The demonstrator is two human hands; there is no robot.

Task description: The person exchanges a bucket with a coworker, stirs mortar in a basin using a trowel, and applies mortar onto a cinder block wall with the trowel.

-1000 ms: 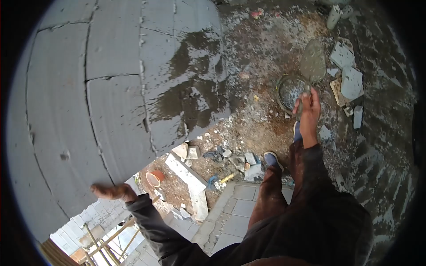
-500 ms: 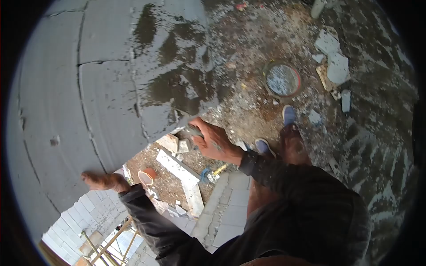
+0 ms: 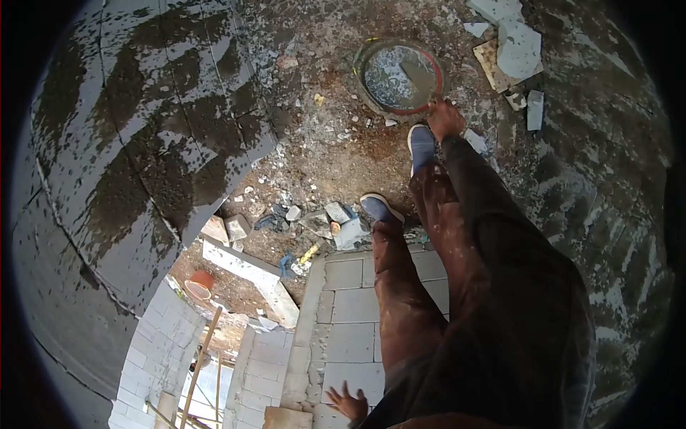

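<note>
At the near edge of a round bucket (image 3: 438,70) of cloudy liquid, my right hand (image 3: 446,119) is closed, with the fingers wrapped at the rim. A flat grey-brown shape (image 3: 420,77) in the liquid slants towards that hand; its kind, and whether the hand holds it, are unclear. My left hand (image 3: 348,402) hangs low in the view with fingers spread, holding nothing, in front of the pale blocks. To the left stands a grey block wall (image 3: 71,236) with dark wet splashes across it.
My shoes (image 3: 421,146) stand on rubble-strewn ground beside the bucket. White board pieces (image 3: 519,50) lie to its right. Lower left are an orange bucket (image 3: 200,284), a long white block (image 3: 239,261), wooden poles (image 3: 201,365) and a pale block wall (image 3: 350,306).
My right hand has gone from near the grey wall's edge, where it gripped a small greyish thing, to the bucket. My left hand has come off the wall. The view has shifted.
</note>
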